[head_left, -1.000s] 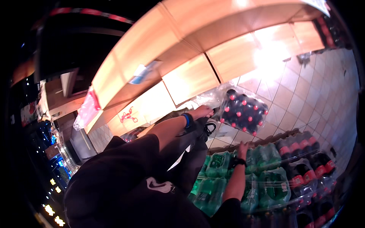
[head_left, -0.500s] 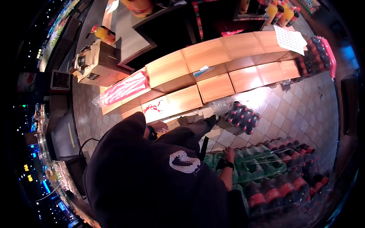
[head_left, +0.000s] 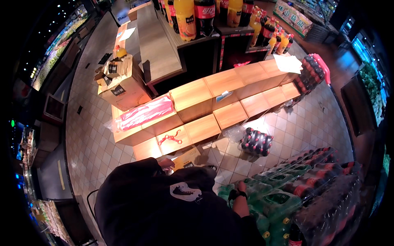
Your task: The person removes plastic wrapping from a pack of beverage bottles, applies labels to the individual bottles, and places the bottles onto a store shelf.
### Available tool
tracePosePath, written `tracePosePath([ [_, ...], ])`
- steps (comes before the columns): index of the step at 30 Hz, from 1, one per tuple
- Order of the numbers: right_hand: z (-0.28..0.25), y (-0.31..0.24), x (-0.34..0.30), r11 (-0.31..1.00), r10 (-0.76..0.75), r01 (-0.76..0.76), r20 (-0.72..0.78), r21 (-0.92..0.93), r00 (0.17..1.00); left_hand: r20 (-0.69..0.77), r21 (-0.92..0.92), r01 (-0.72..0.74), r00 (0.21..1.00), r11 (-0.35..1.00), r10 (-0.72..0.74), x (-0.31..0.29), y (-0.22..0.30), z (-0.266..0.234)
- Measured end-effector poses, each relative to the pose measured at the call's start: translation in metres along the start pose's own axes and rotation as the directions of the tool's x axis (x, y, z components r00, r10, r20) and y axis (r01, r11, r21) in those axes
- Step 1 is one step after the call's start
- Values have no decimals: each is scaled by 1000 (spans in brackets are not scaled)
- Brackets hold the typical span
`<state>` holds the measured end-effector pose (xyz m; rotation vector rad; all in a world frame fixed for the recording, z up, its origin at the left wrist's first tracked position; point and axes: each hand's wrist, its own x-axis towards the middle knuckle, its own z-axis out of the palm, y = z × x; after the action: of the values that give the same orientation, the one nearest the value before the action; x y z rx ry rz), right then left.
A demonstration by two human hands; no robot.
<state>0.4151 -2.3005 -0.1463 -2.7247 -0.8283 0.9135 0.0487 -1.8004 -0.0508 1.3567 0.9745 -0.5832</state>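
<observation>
My left hand (head_left: pixel 166 164) hangs by my body above a flat cardboard piece (head_left: pixel 188 160) on the floor. Its fingers are loosely stretched and nothing shows in them. My right hand (head_left: pixel 241 188), with a dark band at the wrist, is at the near-left end of shrink-wrapped packs of green bottles (head_left: pixel 283 197). How its fingers are set, and whether they grip the wrap, is hidden. Beyond the green bottles lie wrapped packs of dark cola bottles (head_left: pixel 312 180). Another pack of dark bottles with red caps (head_left: pixel 257 142) lies on the tiles ahead.
A stepped wooden display (head_left: pixel 230 117) crosses ahead, bearing a red-and-white plastic-wrapped bundle (head_left: pixel 147 112), red links (head_left: pixel 170 138) and paper (head_left: pixel 287 64). An open carton (head_left: pixel 125 88) stands at its left. Orange and dark drink bottles (head_left: pixel 186 20) stand on the counter behind.
My view has tilted up, showing more of the bottles on the counter. My body leans less far forward, with the outstretched leg now mostly hidden. Both hands stay near the same things.
</observation>
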Motion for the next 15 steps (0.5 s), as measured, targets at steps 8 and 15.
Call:
tracePosePath([
  [8, 50, 74, 10, 826, 140, 0, -205, 563, 969, 40, -195, 55, 998, 979, -48, 6, 82, 44],
  [15, 26, 28, 27, 909, 165, -150, -6, 388, 986, 357, 582, -812, 308, 48, 882, -3, -52, 1],
])
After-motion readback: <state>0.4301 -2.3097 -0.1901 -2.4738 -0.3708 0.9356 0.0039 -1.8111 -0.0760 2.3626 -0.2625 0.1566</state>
